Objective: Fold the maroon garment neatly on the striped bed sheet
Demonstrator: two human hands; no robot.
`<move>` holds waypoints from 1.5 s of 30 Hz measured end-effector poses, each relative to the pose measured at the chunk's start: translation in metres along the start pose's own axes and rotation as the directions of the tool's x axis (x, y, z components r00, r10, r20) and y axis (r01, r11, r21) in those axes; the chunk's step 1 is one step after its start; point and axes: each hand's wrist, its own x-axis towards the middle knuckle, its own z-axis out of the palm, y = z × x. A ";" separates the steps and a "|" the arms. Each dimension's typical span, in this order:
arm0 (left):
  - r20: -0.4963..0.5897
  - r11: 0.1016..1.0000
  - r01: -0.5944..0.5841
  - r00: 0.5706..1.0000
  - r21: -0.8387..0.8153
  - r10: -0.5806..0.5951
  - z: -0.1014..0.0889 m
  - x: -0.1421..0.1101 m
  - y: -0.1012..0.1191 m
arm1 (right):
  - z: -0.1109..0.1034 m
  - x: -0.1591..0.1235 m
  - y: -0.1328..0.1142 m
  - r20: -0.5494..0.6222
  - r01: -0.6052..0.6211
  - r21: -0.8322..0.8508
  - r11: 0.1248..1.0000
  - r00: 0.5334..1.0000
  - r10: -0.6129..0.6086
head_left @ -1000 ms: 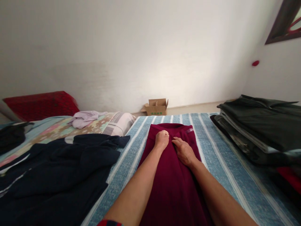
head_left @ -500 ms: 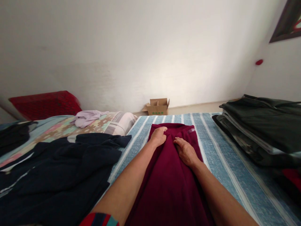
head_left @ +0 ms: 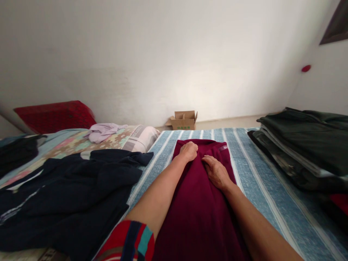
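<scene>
A pair of maroon trousers [head_left: 201, 210] lies lengthwise before me on a blue-and-white striped bedsheet [head_left: 252, 174], a small lettered label at its far right corner. Near the far end, my left hand [head_left: 189, 151] is closed, its fingers curled down on a pinch of the maroon cloth. My right hand [head_left: 216, 172] rests on the trousers just to the right, fingers stretched out over the fabric and holding nothing that I can see. Slanting creases run through the cloth between the two hands.
Dark navy clothing [head_left: 89, 188] is spread at left. Behind it are a lilac cloth [head_left: 102, 132], a floral bedcover [head_left: 73, 146] and a red patterned object [head_left: 56, 116]. Folded dark green clothes [head_left: 310, 137] are stacked at right. A cardboard box [head_left: 184, 121] stands by the wall.
My left hand has slid slightly right and its fingers have curled in more over the cloth. My right hand stays nearly in place. The view has shifted a little.
</scene>
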 end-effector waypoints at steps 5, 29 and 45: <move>0.014 0.999 -0.010 1.000 0.035 0.009 -0.005 0.003 0.002 | -0.001 0.000 0.000 0.002 -0.012 0.002 1.000 1.000 0.012; -0.081 0.996 -0.047 0.996 -0.080 0.040 -0.012 -0.050 0.004 | -0.002 -0.001 0.000 0.005 -0.018 0.015 1.000 1.000 0.018; 0.238 0.993 0.032 0.971 -0.115 -0.004 0.016 -0.083 0.022 | 0.002 -0.003 0.007 0.015 0.005 -0.093 0.996 1.000 -0.003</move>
